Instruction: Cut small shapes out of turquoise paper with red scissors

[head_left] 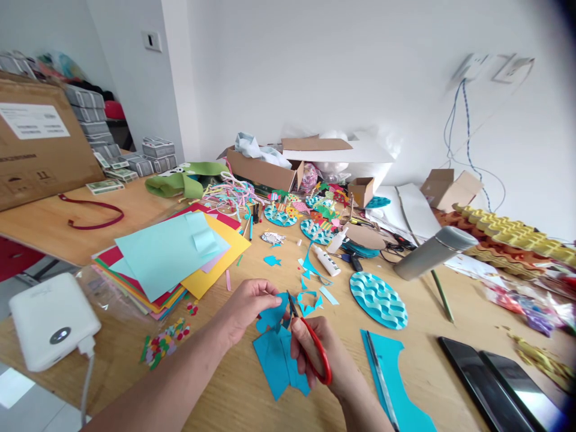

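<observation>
My left hand pinches a piece of blue paper over the middle of the table. Around the red handles of a pair of scissors my right hand is closed. The dark blades point away from me and lie at the right edge of the held paper; whether they are parted is hard to make out. Larger blue paper sheets lie under both hands. Blue offcuts and a small blue fish cutout rest just beyond.
Coloured paper sheets are stacked at left, near a white power bank. To the right lie a wavy blue disc, a white glue bottle, a grey flask and dark phones. Boxes line the back.
</observation>
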`<act>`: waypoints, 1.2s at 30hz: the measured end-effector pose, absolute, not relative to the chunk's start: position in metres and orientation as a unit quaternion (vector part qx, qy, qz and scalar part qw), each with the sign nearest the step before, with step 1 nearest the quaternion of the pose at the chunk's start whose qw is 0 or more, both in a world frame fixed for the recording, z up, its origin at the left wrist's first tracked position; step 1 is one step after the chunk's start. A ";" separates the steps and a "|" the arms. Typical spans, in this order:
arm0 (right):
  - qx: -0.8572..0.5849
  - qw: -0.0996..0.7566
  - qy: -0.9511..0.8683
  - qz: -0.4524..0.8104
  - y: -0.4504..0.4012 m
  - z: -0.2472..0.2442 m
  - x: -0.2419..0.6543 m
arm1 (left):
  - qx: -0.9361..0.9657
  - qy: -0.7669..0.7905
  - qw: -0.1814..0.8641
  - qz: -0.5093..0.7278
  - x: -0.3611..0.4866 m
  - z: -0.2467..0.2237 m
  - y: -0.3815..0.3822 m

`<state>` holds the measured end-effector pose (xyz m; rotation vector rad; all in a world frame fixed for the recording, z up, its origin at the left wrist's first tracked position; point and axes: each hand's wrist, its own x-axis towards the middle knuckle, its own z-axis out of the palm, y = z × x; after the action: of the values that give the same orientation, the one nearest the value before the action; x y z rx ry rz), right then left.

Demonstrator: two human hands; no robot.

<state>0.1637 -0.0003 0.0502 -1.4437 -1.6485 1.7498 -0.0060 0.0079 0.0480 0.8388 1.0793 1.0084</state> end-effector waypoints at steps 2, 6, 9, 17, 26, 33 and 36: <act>-0.508 0.169 -0.578 0.616 0.000 0.050 0.164 | 0.361 0.462 0.675 0.449 -0.006 0.049 0.007; -0.507 0.174 -0.577 0.616 -0.001 0.049 0.165 | 0.357 0.452 0.690 0.439 -0.005 0.050 0.007; -0.519 0.177 -0.575 0.608 0.000 0.048 0.165 | 0.364 0.471 0.673 0.439 -0.006 0.050 0.008; -0.549 0.304 -0.546 0.555 0.008 0.052 0.164 | 0.416 0.457 0.667 0.416 -0.005 0.045 0.006; -0.515 0.299 -0.559 0.577 0.008 0.048 0.163 | 0.429 0.441 0.693 0.377 -0.004 0.048 0.002; -0.514 0.313 -0.554 0.576 0.009 0.047 0.164 | 0.420 0.429 0.700 0.386 -0.004 0.047 0.003; -0.520 0.314 -0.549 0.573 0.007 0.053 0.162 | 0.397 0.417 0.711 0.405 -0.005 0.046 0.004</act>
<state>0.1625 0.0074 0.0527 -1.3713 -1.4475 1.5114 -0.0054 0.0042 0.0458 0.8797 0.9240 0.8972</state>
